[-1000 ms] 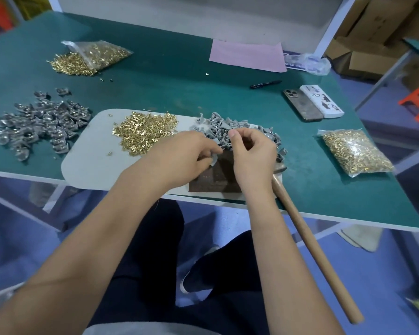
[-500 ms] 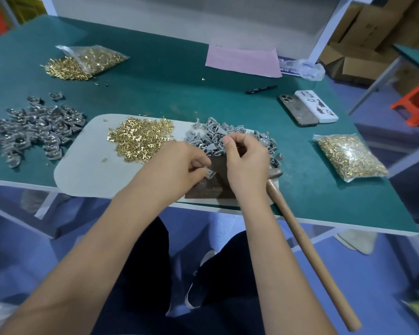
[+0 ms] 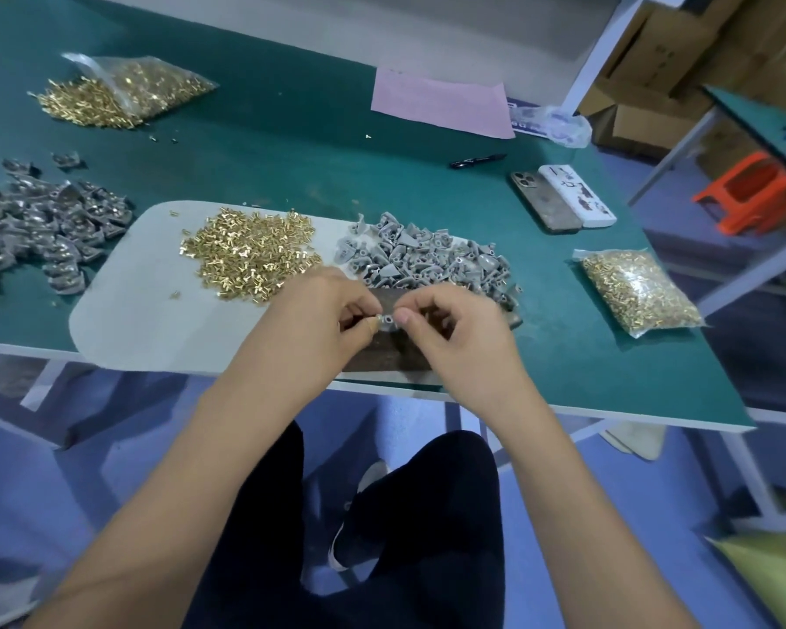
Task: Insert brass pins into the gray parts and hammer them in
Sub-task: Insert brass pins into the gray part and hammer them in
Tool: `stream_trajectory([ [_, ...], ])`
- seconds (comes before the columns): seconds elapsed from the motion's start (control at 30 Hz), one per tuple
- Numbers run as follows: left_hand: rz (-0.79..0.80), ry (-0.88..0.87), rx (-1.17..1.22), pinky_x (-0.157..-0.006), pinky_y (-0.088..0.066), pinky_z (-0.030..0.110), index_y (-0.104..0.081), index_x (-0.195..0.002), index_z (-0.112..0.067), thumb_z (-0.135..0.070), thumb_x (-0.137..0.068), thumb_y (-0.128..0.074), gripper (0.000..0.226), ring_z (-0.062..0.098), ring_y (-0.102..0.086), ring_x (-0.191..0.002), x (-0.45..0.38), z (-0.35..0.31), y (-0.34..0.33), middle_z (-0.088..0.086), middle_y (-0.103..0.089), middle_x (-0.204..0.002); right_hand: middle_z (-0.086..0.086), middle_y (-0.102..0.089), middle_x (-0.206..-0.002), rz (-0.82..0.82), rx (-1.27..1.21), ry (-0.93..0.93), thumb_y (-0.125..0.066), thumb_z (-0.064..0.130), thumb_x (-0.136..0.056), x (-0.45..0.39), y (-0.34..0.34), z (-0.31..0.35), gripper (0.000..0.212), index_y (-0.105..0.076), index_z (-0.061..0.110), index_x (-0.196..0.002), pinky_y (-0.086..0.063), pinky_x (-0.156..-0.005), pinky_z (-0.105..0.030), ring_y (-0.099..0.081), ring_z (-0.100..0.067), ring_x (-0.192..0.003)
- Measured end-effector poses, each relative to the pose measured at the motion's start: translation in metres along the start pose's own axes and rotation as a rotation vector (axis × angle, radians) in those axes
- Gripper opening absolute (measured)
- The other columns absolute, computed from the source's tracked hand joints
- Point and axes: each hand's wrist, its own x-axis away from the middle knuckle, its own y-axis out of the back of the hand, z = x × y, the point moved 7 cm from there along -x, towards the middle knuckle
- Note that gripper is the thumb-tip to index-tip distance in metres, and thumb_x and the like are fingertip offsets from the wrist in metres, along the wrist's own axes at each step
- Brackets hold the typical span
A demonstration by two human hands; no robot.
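Gray part now pinched between our left hand and right hand fingers, lifted above the block at the bench edge; hammer gone from view, so we judge insertion underway.

The hands hide most of the dark block; the pinched piece is too small to tell.

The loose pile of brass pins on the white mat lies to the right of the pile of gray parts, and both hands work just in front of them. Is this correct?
Not quite. In the head view the loose brass pins lie to the left of the gray parts on the white mat, not to the right. The rest holds: the left hand and right hand work just in front of them.
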Motion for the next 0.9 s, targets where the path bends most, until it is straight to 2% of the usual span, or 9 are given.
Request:
stream_trajectory([
  [0.07,-0.01,-0.024,0.013,-0.073,-0.045,0.032,-0.077,-0.09,-0.022,-0.019,-0.084,-0.075,0.007,0.014,-0.055,-0.08,0.0,-0.002,0.0,-0.005,-0.059,-0.081,0.014,-0.063,-0.084,0.001,0.083,0.038,-0.074,0.013,-0.091,0.0,-0.001,0.005,0.006,-0.077,0.018,-0.089,-0.042,-0.074,-0.021,-0.054,-0.003,-0.077],
  [0.17,-0.025,-0.035,0.009,-0.074,-0.044,0.032,-0.077,-0.09,-0.023,-0.02,-0.085,-0.075,0.006,0.013,-0.055,-0.077,0.002,-0.001,0.001,-0.006,-0.06,-0.081,0.008,-0.062,-0.084,-0.013,0.148,0.072,-0.075,0.012,-0.09,-0.001,-0.002,0.007,0.005,-0.078,0.017,-0.089,-0.041,-0.073,-0.025,-0.049,-0.001,-0.074],
  [0.3,-0.021,-0.027,0.046,-0.068,-0.042,0.03,-0.079,-0.089,-0.024,-0.021,-0.084,-0.077,0.006,0.013,-0.054,-0.073,-0.001,0.0,0.003,-0.01,-0.057,-0.076,0.011,-0.061,-0.08,0.006,0.257,0.114,-0.075,0.015,-0.089,-0.006,-0.004,0.012,0.005,-0.077,0.02,-0.088,-0.037,-0.07,-0.024,-0.046,0.0,-0.07],
  [0.43,-0.022,-0.026,0.061,-0.069,-0.044,0.03,-0.08,-0.091,-0.024,-0.022,-0.082,-0.079,0.009,0.013,-0.055,-0.072,-0.002,0.001,0.005,-0.009,-0.059,-0.076,0.013,-0.059,-0.08,0.033,0.352,0.147,-0.074,0.017,-0.09,-0.01,-0.005,0.019,0.004,-0.077,0.02,-0.088,-0.039,-0.071,-0.024,-0.048,-0.004,-0.077],
  [0.5,-0.032,-0.036,0.062,-0.07,-0.045,0.032,-0.08,-0.09,-0.023,-0.021,-0.082,-0.079,0.009,0.015,-0.054,-0.072,-0.001,0.0,0.005,-0.006,-0.06,-0.076,0.012,-0.057,-0.08,0.074,0.402,0.161,-0.073,0.017,-0.091,-0.012,-0.005,0.025,0.005,-0.077,0.019,-0.089,-0.04,-0.072,-0.027,-0.051,-0.01,-0.08],
  [0.6,-0.035,-0.061,0.04,-0.067,-0.045,0.036,-0.08,-0.086,-0.022,-0.014,-0.08,-0.078,0.01,0.017,-0.053,-0.069,-0.001,-0.002,0.005,-0.001,-0.059,-0.074,-0.003,-0.062,-0.083,0.197,0.617,0.253,-0.068,0.008,-0.091,-0.016,-0.015,0.038,0.009,-0.076,0.009,-0.088,-0.043,-0.076,-0.037,-0.056,-0.029,-0.088],
  [0.67,-0.029,-0.073,0.02,-0.065,-0.042,0.034,-0.079,-0.083,-0.021,-0.012,-0.078,-0.077,0.01,0.016,-0.051,-0.067,-0.002,-0.001,0.004,-0.002,-0.057,-0.072,-0.01,-0.063,-0.086,0.259,0.706,0.308,-0.065,0.003,-0.09,-0.019,-0.02,0.044,0.01,-0.073,0.005,-0.086,-0.042,-0.077,-0.041,-0.056,-0.034,-0.089],
  [0.8,-0.028,-0.07,0.018,-0.066,-0.04,0.031,-0.078,-0.08,-0.02,-0.013,-0.079,-0.077,0.007,0.012,-0.049,-0.066,-0.002,0.0,0.004,-0.004,-0.057,-0.072,-0.013,-0.066,-0.09,0.32,0.639,0.266,-0.062,0.012,-0.096,-0.024,-0.02,0.041,0.017,-0.077,0.004,-0.095,-0.042,-0.084,-0.042,-0.058,-0.035,-0.093],
  [0.9,-0.034,-0.067,0.035,-0.068,-0.045,0.037,-0.079,-0.081,-0.021,-0.014,-0.081,-0.077,0.007,0.014,-0.052,-0.068,-0.002,0.0,0.003,-0.004,-0.058,-0.074,-0.005,-0.066,-0.08,0.249,0.547,0.197,-0.067,0.014,-0.093,-0.026,-0.014,0.034,0.013,-0.08,0.012,-0.092,-0.038,-0.074,-0.032,-0.058,-0.023,-0.081],
])
